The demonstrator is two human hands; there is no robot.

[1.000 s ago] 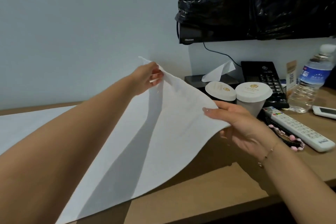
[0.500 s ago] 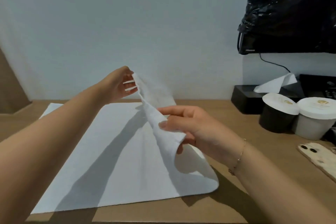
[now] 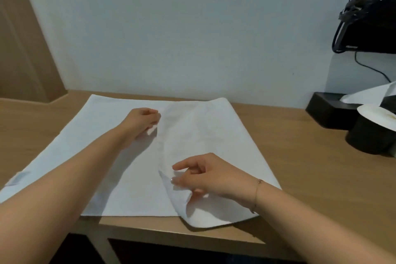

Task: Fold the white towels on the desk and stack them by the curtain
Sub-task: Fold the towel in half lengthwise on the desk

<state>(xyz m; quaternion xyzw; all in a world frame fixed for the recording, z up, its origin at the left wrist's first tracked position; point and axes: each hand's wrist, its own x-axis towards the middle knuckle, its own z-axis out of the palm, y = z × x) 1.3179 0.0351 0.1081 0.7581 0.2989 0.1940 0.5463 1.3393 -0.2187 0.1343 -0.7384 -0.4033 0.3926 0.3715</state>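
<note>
A white towel (image 3: 120, 169) lies spread on the wooden desk (image 3: 300, 156). Its right part is folded over to the left, and the folded flap's edge runs down the middle of the towel. My left hand (image 3: 142, 119) pinches the far corner of the flap, low against the cloth. My right hand (image 3: 205, 174) pinches the near corner of the flap between thumb and fingers, a little above the desk, and the cloth bulges under it. A brown curtain (image 3: 21, 38) hangs at the far left.
At the right stand a black tissue box (image 3: 327, 109) and a black cup with a white lid (image 3: 372, 133). A black plastic-covered screen (image 3: 368, 17) hangs on the wall above them. The desk's front edge (image 3: 171, 233) is close below the towel.
Both hands have carried the towel's right edge over to the left and lowered it onto the spread cloth. The view has swung left and down, so the curtain now shows.
</note>
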